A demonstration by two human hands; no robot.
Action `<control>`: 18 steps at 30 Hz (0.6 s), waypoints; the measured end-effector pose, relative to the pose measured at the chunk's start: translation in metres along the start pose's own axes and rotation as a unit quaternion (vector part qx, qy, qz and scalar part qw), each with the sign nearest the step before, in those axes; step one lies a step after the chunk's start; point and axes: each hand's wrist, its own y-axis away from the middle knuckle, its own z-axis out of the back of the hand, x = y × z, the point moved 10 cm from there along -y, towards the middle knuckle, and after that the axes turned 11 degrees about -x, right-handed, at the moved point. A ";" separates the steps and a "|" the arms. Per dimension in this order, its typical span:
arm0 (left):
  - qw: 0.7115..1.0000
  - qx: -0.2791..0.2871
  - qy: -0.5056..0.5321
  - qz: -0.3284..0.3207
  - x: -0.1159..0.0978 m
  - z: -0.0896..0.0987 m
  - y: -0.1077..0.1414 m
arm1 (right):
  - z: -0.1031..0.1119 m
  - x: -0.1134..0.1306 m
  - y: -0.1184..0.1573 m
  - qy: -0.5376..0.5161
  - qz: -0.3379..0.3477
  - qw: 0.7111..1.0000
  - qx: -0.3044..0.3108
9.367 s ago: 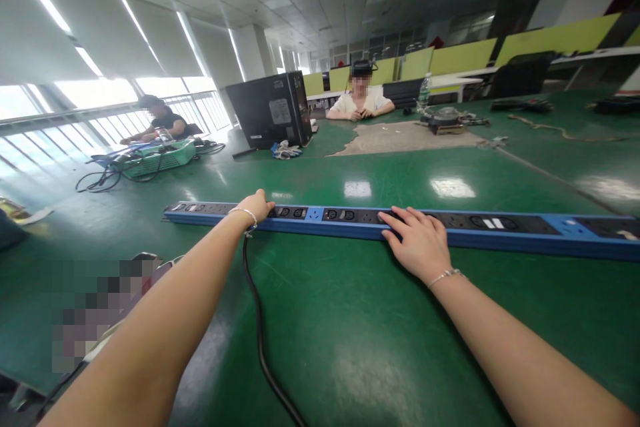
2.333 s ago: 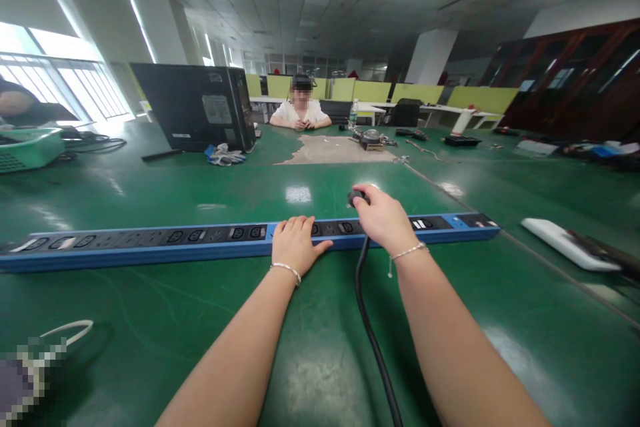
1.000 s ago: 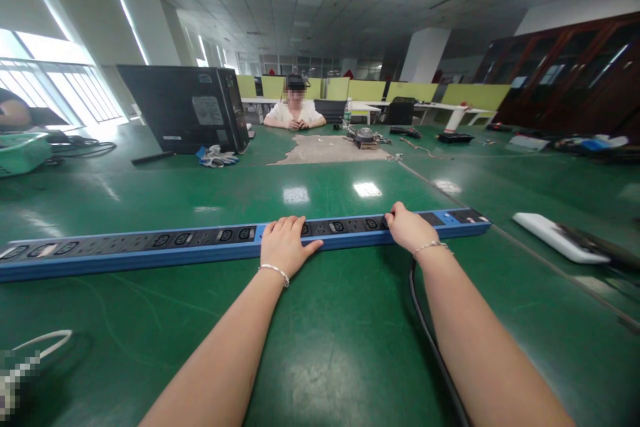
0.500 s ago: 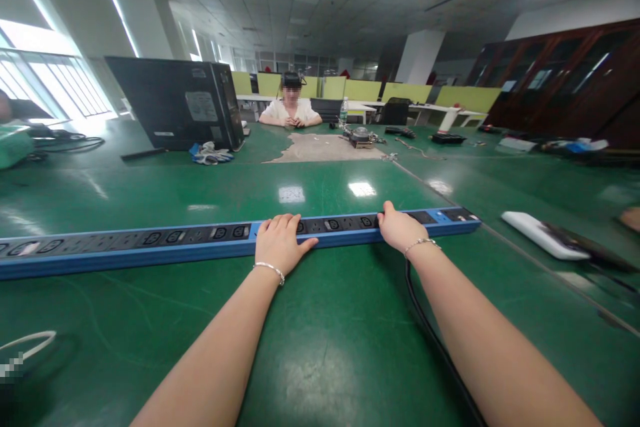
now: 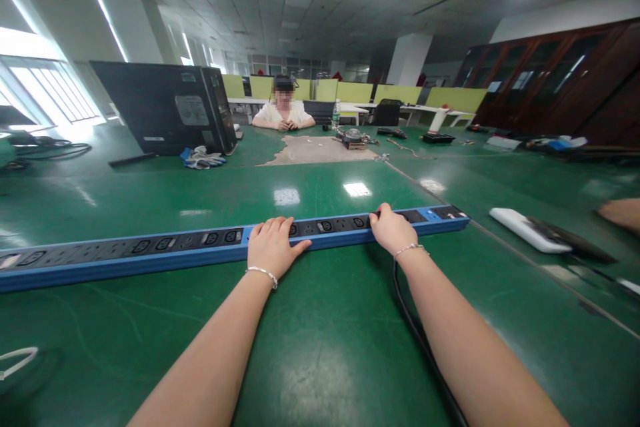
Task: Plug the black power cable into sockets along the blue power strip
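A long blue power strip (image 5: 165, 255) with black sockets lies across the green table (image 5: 320, 320). Over its middle rests my left hand (image 5: 271, 245), fingers on the top face and thumb pointing right along the front edge. Farther right, my right hand (image 5: 393, 230) is closed at the strip, its fingers round the end of a black cable (image 5: 420, 337). That cable runs from under the hand down to the bottom edge. The plug end is mostly hidden by the fingers.
A black computer case (image 5: 160, 107) and gloves (image 5: 203, 158) stand at the back left. A person (image 5: 283, 110) sits across the table near a bottle (image 5: 337, 112). At the right lie a white object (image 5: 525, 228) and a dark one; someone's hand (image 5: 620, 212) shows at the edge.
The view has shifted slightly, so most things appear a little farther left. Both hands keep their places on the strip. More of the other hand shows at the right edge.
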 end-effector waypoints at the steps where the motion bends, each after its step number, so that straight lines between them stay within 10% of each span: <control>1: 1.000 0.001 -0.001 0.000 0.000 0.000 0.000 | 0.002 -0.001 0.000 -0.008 -0.004 1.000 -0.002; 10: 1.000 0.011 -0.003 0.003 0.000 -0.001 -0.001 | 0.079 -0.030 -0.021 -0.128 -0.037 0.976 -0.175; 18: 1.000 0.007 -0.015 -0.004 0.000 -0.001 -0.001 | 0.063 -0.112 -0.045 -0.114 -0.113 0.972 -0.171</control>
